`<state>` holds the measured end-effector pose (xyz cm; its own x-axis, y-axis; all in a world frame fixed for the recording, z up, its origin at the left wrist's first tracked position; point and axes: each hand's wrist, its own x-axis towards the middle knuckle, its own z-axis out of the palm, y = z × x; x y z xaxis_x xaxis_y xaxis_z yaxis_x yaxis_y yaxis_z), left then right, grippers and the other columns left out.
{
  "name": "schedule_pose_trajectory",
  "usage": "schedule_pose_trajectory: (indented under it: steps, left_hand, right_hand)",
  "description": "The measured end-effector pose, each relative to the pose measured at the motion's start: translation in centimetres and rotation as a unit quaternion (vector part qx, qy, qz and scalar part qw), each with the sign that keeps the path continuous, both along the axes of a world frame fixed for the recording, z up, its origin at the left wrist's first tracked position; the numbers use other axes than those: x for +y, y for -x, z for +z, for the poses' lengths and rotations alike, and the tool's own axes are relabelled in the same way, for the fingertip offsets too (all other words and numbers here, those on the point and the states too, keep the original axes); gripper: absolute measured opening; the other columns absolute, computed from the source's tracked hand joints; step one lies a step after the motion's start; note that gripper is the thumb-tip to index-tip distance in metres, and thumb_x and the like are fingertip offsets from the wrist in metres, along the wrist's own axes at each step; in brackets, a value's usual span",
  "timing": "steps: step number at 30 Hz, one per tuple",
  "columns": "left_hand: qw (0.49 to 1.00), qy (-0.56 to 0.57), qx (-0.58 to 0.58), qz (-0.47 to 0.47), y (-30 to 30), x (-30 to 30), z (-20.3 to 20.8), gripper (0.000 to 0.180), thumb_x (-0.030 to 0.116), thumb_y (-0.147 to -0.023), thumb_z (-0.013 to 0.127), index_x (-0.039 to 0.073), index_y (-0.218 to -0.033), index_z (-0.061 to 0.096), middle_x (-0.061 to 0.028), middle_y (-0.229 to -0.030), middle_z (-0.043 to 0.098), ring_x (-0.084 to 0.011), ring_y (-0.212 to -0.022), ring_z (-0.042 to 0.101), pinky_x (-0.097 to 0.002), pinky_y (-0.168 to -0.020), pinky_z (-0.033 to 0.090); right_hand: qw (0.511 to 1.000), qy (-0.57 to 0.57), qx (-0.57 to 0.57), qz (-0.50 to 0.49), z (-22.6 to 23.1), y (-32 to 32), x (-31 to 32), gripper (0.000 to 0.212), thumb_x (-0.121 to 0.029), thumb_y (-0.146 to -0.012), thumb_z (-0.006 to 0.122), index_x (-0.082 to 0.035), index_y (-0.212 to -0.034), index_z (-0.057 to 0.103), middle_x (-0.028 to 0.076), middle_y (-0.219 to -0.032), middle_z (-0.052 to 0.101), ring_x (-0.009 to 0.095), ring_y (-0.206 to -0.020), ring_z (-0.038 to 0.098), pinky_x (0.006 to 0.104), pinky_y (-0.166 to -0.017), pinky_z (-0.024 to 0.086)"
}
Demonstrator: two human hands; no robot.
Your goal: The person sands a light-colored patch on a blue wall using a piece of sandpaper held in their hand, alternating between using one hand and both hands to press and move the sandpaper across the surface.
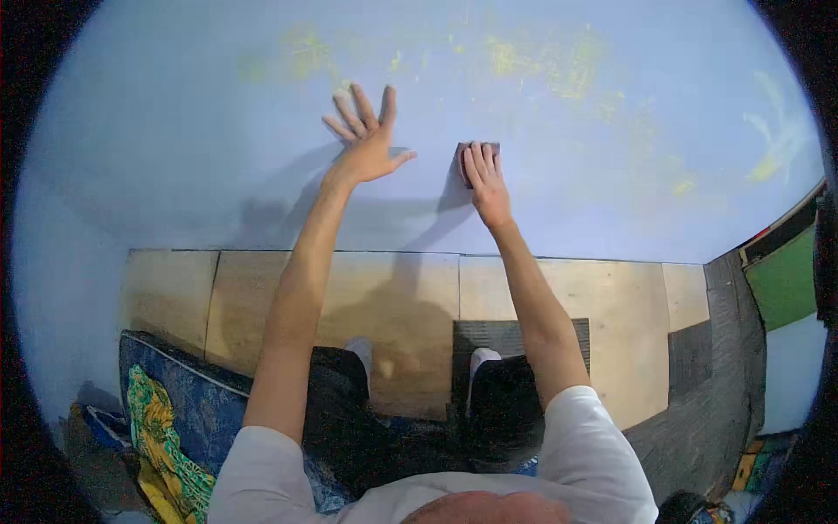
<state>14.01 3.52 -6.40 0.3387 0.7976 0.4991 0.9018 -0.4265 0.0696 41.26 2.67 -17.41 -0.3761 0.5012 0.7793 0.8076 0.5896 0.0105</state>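
Okay, blue wall (594,205) has open room around two hands, both above its bottom edge: left hand (367,147) with fingers spread wide, holding nothing, right hand (489,185) with fingers gripping one dark brown pad (462,157) against the wall.

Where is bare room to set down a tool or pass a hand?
Setting down: the plywood between the ribbed gray mat and the dark side flooring. Passing a hand: the wall between the left hand and the sanding pad. Crowded: lower left, with green-yellow cloth and blue cushion.
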Motion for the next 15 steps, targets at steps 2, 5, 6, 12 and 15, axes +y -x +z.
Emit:
schedule_pose_trajectory:
  steps: [2, 5, 6, 12, 15]
  left_hand:
    - [1.0, 0.003, 0.004, 0.005, -0.2, 0.1, -0.3, 0.133, 0.058, -0.08, 0.077, 0.01, -0.158, -0.02, -0.0476, -0.144, -0.036, -0.0726, -0.126, -0.035, -0.0889, -0.087, -0.012]
    - [1.0, -0.014, -0.003, -0.006, 0.6, -0.2, -0.7, 0.133, 0.058, -0.08, 0.077, 0.01, -0.158, -0.019, -0.0478, -0.144, -0.035, -0.0726, -0.126, -0.035, -0.0892, -0.087, -0.011]
    - [1.0, -0.027, -0.001, -0.005, 0.9, -0.2, -1.0, 0.134, 0.059, -0.079, 0.078, 0.011, -0.158, -0.019, -0.0476, -0.144, -0.035, -0.0727, -0.126, -0.035, -0.0893, -0.087, -0.011]
    - [0.999, -0.031, 0.007, 0.003, 2.4, -0.4, -1.6, 0.136, 0.059, -0.078, 0.078, 0.012, -0.158, -0.021, -0.0464, -0.144, -0.037, -0.0727, -0.125, -0.036, -0.0886, -0.088, -0.012]
    - [1.0, -0.016, -0.022, -0.004, 0.6, -0.6, -0.4, 0.128, 0.056, -0.081, 0.077, 0.013, -0.159, -0.015, -0.0472, -0.149, -0.028, -0.075, -0.128, -0.029, -0.0903, -0.088, -0.007]
  right_hand:
    - [1.0, 0.024, -0.006, -0.011, -0.3, -0.1, -0.4, 0.071, -0.003, -0.089, 0.054, -0.011, -0.156, 0.032, 0.01, -0.163, 0.031, 0.033, -0.15, 0.029, 0.0541, -0.121, 0.028]
    - [0.999, 0.002, -0.004, 0.036, 1.9, 0.2, -0.2, 0.07, -0.002, -0.088, 0.054, -0.012, -0.155, 0.035, 0.01, -0.162, 0.033, 0.033, -0.149, 0.031, 0.054, -0.121, 0.028]
    - [0.999, -0.018, 0.001, 0.04, 3.5, 0.6, 0.1, 0.068, -0.001, -0.088, 0.053, -0.012, -0.154, 0.037, 0.011, -0.161, 0.035, 0.033, -0.148, 0.034, 0.0541, -0.12, 0.029]
    - [0.998, -0.047, -0.01, 0.031, 7.6, 2.5, -0.2, 0.068, 0.0, -0.088, 0.052, -0.01, -0.153, 0.038, 0.012, -0.161, 0.035, 0.035, -0.147, 0.034, 0.0554, -0.119, 0.029]
    - [1.0, -0.003, -0.008, -0.012, 1.1, 1.2, -0.2, 0.069, 0.002, -0.087, 0.05, -0.009, -0.154, 0.036, 0.012, -0.162, 0.033, 0.035, -0.148, 0.032, 0.0565, -0.119, 0.029]
